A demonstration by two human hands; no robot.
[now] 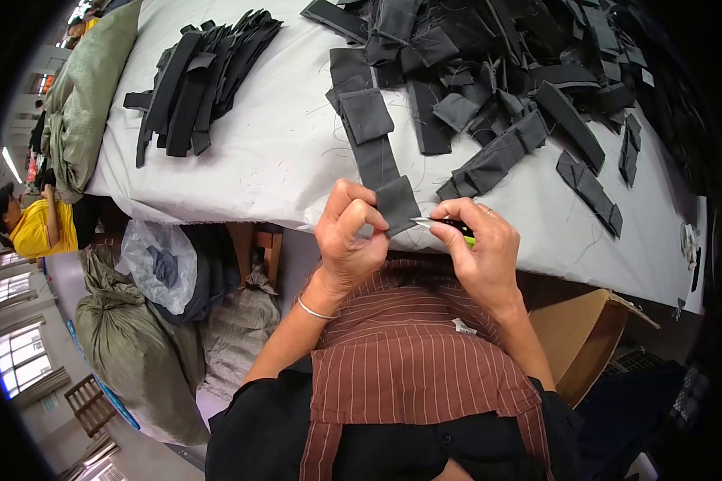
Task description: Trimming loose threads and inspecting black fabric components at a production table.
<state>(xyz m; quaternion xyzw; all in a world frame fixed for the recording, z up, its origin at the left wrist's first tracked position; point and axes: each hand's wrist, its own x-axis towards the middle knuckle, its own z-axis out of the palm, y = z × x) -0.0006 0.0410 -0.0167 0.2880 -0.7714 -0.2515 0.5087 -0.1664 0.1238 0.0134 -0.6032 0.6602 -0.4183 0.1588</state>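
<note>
At the table's front edge, my left hand [350,237] pinches the near end of a dark grey fabric strip [396,204] between thumb and fingers. The strip runs away from me over the white cloth, with folded square pieces along it. My right hand [483,250] is closed round small thread snips [462,228] with a black and yellow-green handle. Their pale metal tip meets the right edge of the strip's end, close to my left fingertips. My fingers partly hide the snips, so whether the blades are apart does not show.
A large heap of dark fabric pieces [489,48] covers the table's far right. Stacked dark strips [196,80] lie at far left on the white cloth [273,168]. Sacks [132,361] stand at left, a cardboard box [573,337] at right. Another person [36,228] sits far left.
</note>
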